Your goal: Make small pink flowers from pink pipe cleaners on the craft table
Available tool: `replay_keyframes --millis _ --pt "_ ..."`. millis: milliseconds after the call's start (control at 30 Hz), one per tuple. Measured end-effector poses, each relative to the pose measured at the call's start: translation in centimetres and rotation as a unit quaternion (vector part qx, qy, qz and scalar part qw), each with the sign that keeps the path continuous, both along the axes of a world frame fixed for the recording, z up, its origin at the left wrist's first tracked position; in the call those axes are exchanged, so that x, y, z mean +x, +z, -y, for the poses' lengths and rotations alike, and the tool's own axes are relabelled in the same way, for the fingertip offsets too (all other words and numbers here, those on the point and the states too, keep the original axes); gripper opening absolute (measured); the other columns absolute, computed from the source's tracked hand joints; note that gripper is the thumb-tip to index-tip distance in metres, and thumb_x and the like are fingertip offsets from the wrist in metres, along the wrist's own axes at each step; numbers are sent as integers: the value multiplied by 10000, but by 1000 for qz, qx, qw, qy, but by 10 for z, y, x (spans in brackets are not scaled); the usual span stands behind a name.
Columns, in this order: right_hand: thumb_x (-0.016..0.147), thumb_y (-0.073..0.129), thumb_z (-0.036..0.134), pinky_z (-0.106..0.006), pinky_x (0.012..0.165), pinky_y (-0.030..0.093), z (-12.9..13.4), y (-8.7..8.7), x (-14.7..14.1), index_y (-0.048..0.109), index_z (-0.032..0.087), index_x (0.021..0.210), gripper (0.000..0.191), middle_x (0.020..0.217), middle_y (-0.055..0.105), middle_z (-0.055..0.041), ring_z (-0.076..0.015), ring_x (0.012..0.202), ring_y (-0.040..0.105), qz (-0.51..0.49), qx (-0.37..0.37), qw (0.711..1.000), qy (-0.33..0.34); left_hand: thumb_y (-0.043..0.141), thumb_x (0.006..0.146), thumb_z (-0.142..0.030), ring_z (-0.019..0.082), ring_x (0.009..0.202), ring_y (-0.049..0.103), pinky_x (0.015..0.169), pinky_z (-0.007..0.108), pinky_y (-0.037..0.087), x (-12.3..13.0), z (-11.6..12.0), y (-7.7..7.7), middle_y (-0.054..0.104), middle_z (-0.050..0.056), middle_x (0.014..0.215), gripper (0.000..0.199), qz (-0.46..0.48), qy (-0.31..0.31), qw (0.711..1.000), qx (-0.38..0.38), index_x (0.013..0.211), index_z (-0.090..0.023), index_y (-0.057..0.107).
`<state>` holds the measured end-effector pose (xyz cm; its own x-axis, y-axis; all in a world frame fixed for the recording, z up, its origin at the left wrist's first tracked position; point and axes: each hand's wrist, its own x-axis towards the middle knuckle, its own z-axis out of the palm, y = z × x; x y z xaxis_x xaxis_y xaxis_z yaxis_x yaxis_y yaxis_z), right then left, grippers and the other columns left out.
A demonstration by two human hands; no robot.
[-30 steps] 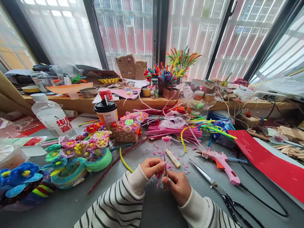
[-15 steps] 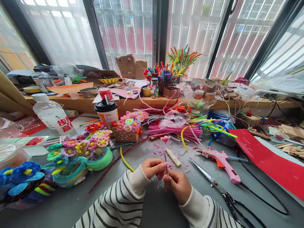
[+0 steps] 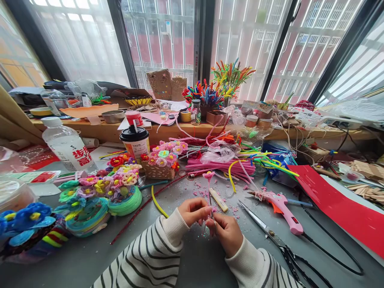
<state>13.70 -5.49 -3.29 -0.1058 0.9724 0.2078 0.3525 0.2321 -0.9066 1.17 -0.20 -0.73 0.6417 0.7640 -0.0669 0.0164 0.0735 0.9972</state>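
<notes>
A small pink pipe-cleaner flower (image 3: 208, 175) stands upright above my fingertips, its thin stem running down between both hands. My left hand (image 3: 193, 211) pinches this stem between thumb and fingers. Close against it on the right, my right hand (image 3: 227, 233) is closed around small metal scissors (image 3: 213, 219); the fingers hide most of them, and their tip is at the stem. Pink fluff is scattered on the grey table (image 3: 198, 264) around the hands. Just behind my right hand lies a cream-coloured stick-like block (image 3: 219, 199).
Large scissors (image 3: 271, 232) and a pink glue gun (image 3: 282, 206) with a black cord lie at right. Pipe-cleaner flower pots (image 3: 124, 200) crowd the left, near a water bottle (image 3: 67, 146) and a cup (image 3: 135, 142). Pink pipe cleaners (image 3: 222, 166) are heaped behind.
The scissors in my right hand have tilted slightly and show more beside the stem. Both hands stay in nearly the same place, and the flower has hardly moved.
</notes>
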Motion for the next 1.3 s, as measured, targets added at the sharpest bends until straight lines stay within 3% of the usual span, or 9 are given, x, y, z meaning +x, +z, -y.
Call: replay_keyframes --millis 400,667,800,1067,1300 --pt "667 296 604 -226 414 277 1 -4 -6 446 155 465 514 425 427 -1 -110 419 396 -8 -24 999 39 592 580 -307 29 370 403 373 154 305 0 1 3 466 -54 434 258 31 7 999 -10 547 -127 410" --pt "674 285 598 -223 420 267 -2 -4 -4 450 150 451 526 431 412 0 -106 425 382 -15 -18 999 23 587 576 -331 42 368 422 379 171 308 -3 -6 -4 529 -27 489 244 62 71 996 0 589 -140 435" --pt "679 376 530 -215 428 258 -4 -3 -3 477 142 493 441 448 389 19 -92 432 346 -32 -32 999 10 603 553 -326 47 355 423 375 175 300 -3 -6 -4 571 -10 491 247 64 109 992 1 589 -139 447" --pt "644 489 433 -217 453 277 -4 -1 -4 457 153 581 289 511 376 28 -97 479 341 -150 -66 986 13 634 512 -312 42 330 413 362 171 297 -2 -5 1 580 -12 462 254 76 132 988 -16 572 -133 466" --pt "642 498 410 -217 464 277 -3 2 -3 451 153 568 272 515 370 28 -98 496 337 -179 -78 980 24 621 524 -348 49 357 425 393 192 309 -5 -10 0 617 36 552 259 66 184 980 -39 617 -115 556"
